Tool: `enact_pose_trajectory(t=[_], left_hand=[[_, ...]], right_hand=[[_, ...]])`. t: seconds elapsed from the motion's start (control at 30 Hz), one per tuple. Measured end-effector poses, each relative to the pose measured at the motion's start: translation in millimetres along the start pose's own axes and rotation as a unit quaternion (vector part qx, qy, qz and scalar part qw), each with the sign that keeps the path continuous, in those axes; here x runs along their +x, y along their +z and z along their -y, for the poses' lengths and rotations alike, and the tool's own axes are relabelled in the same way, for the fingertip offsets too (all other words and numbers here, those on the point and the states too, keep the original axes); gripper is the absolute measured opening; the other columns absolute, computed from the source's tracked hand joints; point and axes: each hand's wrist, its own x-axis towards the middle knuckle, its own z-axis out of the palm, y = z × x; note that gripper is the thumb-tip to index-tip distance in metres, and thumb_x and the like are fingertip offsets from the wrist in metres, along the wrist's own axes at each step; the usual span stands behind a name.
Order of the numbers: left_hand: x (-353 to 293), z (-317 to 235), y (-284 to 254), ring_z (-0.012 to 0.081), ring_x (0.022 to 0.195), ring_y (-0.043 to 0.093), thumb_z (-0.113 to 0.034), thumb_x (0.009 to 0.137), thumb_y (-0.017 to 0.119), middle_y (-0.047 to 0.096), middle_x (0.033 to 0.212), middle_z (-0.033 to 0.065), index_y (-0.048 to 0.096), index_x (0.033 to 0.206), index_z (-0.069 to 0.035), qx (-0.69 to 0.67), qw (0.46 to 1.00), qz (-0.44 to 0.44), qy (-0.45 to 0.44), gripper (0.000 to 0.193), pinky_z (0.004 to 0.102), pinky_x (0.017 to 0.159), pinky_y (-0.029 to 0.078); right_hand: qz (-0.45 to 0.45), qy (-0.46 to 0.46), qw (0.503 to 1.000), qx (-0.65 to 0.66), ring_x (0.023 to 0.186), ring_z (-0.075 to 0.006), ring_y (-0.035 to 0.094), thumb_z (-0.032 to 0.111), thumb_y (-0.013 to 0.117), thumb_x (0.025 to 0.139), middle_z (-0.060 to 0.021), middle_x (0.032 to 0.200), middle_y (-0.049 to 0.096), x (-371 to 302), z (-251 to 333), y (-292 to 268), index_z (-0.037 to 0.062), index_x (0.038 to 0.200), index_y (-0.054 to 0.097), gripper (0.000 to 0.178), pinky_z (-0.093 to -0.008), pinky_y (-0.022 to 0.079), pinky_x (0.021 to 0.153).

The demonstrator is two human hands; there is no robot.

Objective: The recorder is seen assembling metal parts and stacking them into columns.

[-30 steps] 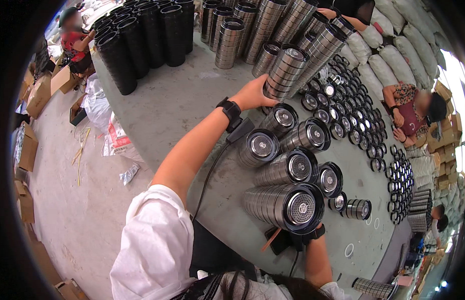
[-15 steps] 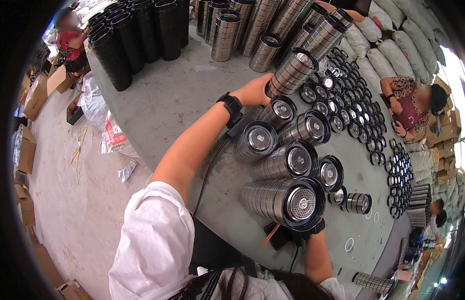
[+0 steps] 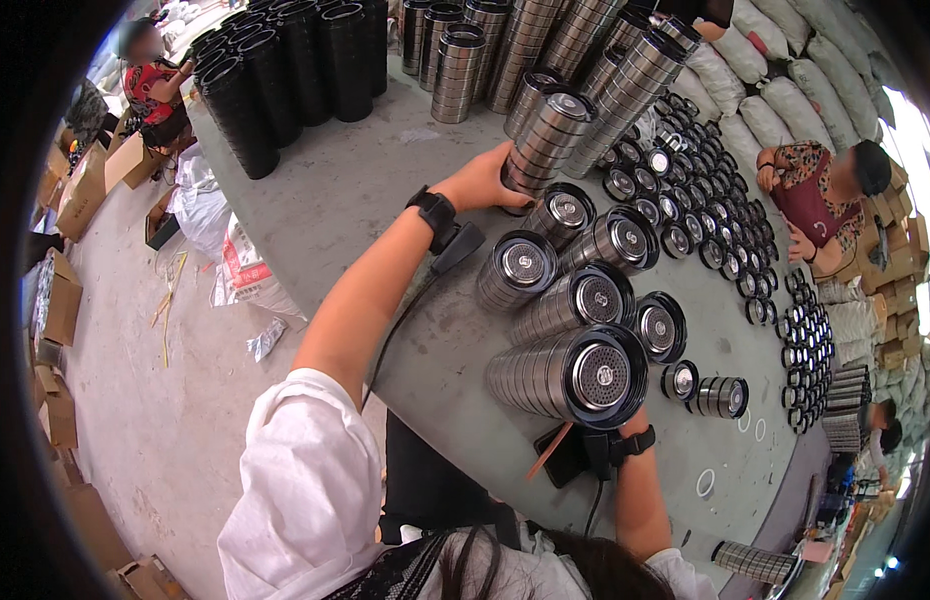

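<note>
One steel stack [image 3: 548, 142] in left hand [image 3: 482, 180]; tabletop [image 3: 350, 190] stretches leftward to its edge

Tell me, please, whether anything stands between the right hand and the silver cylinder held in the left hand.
Yes, black-rimmed silver cylinders stand clustered on the table between the right hand, mostly hidden by the nearest one, and the held cylinder in the left hand.
</note>
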Motion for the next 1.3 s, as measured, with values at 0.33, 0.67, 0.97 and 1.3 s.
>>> enact_pose_trajectory(t=[0.33,0.67,0.97,1.3], left_hand=[[-69.7,-10.0,-34.9,0.0216,0.108,0.056,-0.018,0.067,0.079,0.060,0.115,0.0130,0.043,0.124,-0.001,-0.053,0.997,-0.038,-0.029,0.069,0.0330,0.095,0.042],[-129.1,3.0,-80.0,0.0215,0.109,0.055,-0.016,0.065,0.078,0.058,0.117,0.0121,0.044,0.122,-0.002,0.014,0.984,-0.166,-0.064,0.068,0.0330,0.096,0.042],[-157.0,-11.9,-70.3,0.0263,0.113,0.051,-0.021,0.064,0.081,0.056,0.117,0.0156,0.041,0.124,0.001,0.134,0.936,-0.323,-0.039,0.075,0.0353,0.099,0.039],[-163.4,-67.8,41.7,0.0280,0.105,0.056,-0.026,0.065,0.079,0.059,0.110,0.0114,0.041,0.129,-0.006,-0.066,0.991,-0.104,-0.046,0.077,0.0404,0.087,0.043]], right_hand=[[-0.017,-0.049,0.994,-0.099,0.079,-0.0199,0.064,0.004,0.076,0.064,-0.0124,0.091,0.068,2.7,23.3,1.2,-0.0003,0.097,0.064,0.035,-0.0311,0.048,0.069],[-0.027,-0.014,0.992,-0.122,0.064,-0.0201,0.060,0.008,0.077,0.058,-0.0132,0.072,0.064,3.1,1.7,-1.8,-0.0030,0.079,0.063,0.028,-0.0308,0.045,0.059],[0.016,0.012,0.985,-0.172,0.068,-0.0205,0.060,0.013,0.084,0.057,-0.0098,0.077,0.064,2.7,-10.8,-5.7,-0.0005,0.090,0.061,0.042,-0.0332,0.047,0.062],[0.011,0.015,0.993,-0.120,0.076,-0.0207,0.063,0.013,0.085,0.059,-0.0102,0.086,0.067,3.6,18.3,-0.7,-0.0015,0.094,0.061,0.045,-0.0322,0.049,0.069]])
